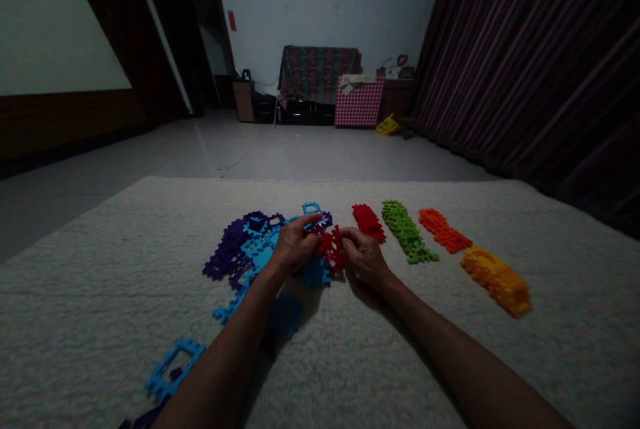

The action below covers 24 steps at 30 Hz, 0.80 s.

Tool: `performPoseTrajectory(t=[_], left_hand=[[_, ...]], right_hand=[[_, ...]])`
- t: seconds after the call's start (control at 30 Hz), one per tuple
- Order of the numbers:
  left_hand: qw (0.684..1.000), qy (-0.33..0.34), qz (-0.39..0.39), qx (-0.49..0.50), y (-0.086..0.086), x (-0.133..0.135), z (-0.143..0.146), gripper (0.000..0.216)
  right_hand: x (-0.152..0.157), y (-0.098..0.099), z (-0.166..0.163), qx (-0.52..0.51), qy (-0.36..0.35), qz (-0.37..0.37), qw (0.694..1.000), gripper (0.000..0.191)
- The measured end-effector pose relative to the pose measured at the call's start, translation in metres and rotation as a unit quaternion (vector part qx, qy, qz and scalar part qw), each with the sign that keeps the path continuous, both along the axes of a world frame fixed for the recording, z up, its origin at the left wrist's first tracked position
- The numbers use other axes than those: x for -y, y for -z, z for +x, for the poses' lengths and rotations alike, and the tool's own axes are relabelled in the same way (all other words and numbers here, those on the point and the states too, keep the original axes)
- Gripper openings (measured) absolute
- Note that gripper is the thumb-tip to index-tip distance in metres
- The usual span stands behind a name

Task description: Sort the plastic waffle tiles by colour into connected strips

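Between my two hands are red interlocking plastic tiles [329,247] with notched edges and cut-out centres. My left hand [296,242] pinches their left side, and my right hand [361,252] pinches the right side. How many tiles are joined there I cannot tell. Beneath and left of my left hand lies a loose heap of light blue tiles [261,257], with dark purple tiles [228,246] at its far left. Just beyond my right hand rests a stack of red tiles [369,221]. My left forearm covers part of the blue pieces.
Rows of green tiles [406,231], orange tiles [444,230] and yellow tiles [495,279] lie to the right on the pale quilted mat [380,369]. A blue frame tile [176,367] lies at the lower left. Past the mat's far edge are tiled floor and a low cabinet [306,112].
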State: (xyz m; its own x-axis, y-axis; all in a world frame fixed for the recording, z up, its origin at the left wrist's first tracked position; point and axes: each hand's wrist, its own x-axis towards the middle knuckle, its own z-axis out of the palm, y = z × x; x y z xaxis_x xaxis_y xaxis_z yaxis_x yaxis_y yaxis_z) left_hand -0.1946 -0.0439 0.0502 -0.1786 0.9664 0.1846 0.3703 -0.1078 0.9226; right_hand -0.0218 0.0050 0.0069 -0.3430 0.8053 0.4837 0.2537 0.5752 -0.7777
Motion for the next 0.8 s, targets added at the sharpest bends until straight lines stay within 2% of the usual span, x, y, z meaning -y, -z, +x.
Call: performPoseTrajectory(t=[0.1,0.17,0.23,0.33,0.43,0.5,0.63,0.8], left_hand=[[0.996,0.007,-0.005,0.090,0.004,-0.002,0.004,0.048],[0.992,0.024,-0.014,0.122,0.005,-0.002,0.005,0.050],[0.990,0.046,-0.018,0.135,0.004,0.000,0.005,0.056],[0.987,0.085,-0.002,0.135,0.004,0.003,0.004,0.069],[0.984,0.110,0.009,0.138,0.006,0.004,0.005,0.077],[0.986,0.100,0.016,0.134,0.009,0.002,0.005,0.077],[0.990,0.056,0.035,0.123,0.014,-0.002,0.003,0.074],[0.992,0.054,0.048,0.102,0.016,-0.004,0.004,0.071]], right_hand=[[0.003,-0.008,0.001,-0.033,0.034,0.048,0.998,0.022],[0.006,-0.015,0.003,-0.028,0.029,0.088,0.995,0.025],[0.010,-0.021,0.004,-0.007,-0.014,0.122,0.992,0.036],[0.015,-0.028,0.004,0.030,-0.114,0.166,0.979,0.053],[0.018,-0.028,0.002,0.058,-0.159,0.195,0.966,0.055],[0.018,-0.025,0.000,0.067,-0.140,0.201,0.967,0.051],[0.019,-0.020,-0.005,0.098,-0.055,0.204,0.973,0.044],[0.030,-0.027,-0.014,0.160,0.016,0.194,0.968,0.038]])
